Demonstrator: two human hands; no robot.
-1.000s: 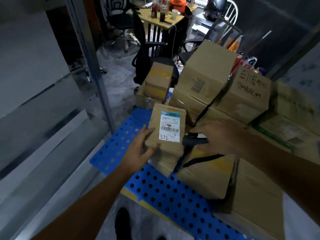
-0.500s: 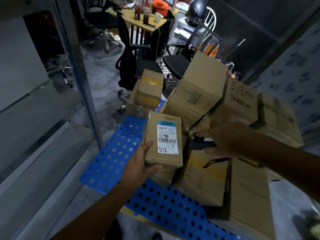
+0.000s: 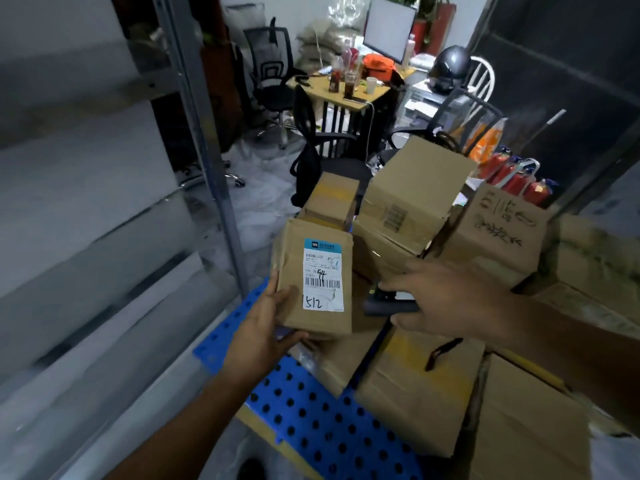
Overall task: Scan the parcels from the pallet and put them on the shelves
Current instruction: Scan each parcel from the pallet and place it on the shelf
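gripping a labelled parcel [image 3: 313, 282] in left hand [image 3: 265, 327], right hand [image 3: 450, 299] clasping scanner [image 3: 388, 303]

One blue perforated plastic pallet [image 3: 311, 420]; one black handheld scanner [image 3: 384, 305]; one white-labelled brown cardboard parcel [image 3: 317, 278]; at least seven other cardboard boxes [image 3: 415, 188]

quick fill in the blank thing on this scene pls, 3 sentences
1. The left hand holds a brown parcel whose white label has the handwritten number ____ at its bottom.
2. The right hand grips a black handheld ____ just right of the parcel.
3. The perforated pallet under the cardboard boxes is ____ in colour.

Missing words: 512; scanner; blue.
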